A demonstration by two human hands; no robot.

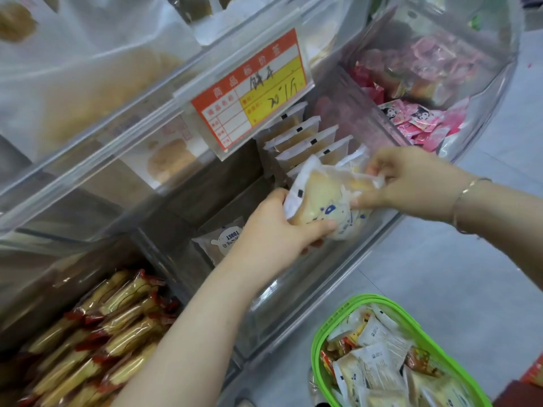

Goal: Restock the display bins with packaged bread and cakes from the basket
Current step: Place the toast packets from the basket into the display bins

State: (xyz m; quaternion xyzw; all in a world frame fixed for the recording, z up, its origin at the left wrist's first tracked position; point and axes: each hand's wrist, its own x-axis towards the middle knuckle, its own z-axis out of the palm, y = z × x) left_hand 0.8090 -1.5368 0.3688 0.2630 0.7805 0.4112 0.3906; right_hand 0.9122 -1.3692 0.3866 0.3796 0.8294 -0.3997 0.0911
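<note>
Over the clear display bin [308, 292] my left hand [279, 230] grips a white-wrapped bread pack [317, 198] from below, thumb across its front. My right hand [411, 183] pinches the far end of the same bundle of wrappers. Behind them a row of several identical packs [305, 139] stands upright in the bin. One toast pack [223, 239] lies flat on the bin's floor to the left. The green basket [340, 327] at lower right holds several more white and orange packs.
An orange and yellow price tag [249, 89] hangs on the upper bin's edge. Yellow cakes in red-trimmed wrappers [97, 333] fill the lower left bin. Pink packets [423, 118] fill the right bin. Grey floor lies to the right.
</note>
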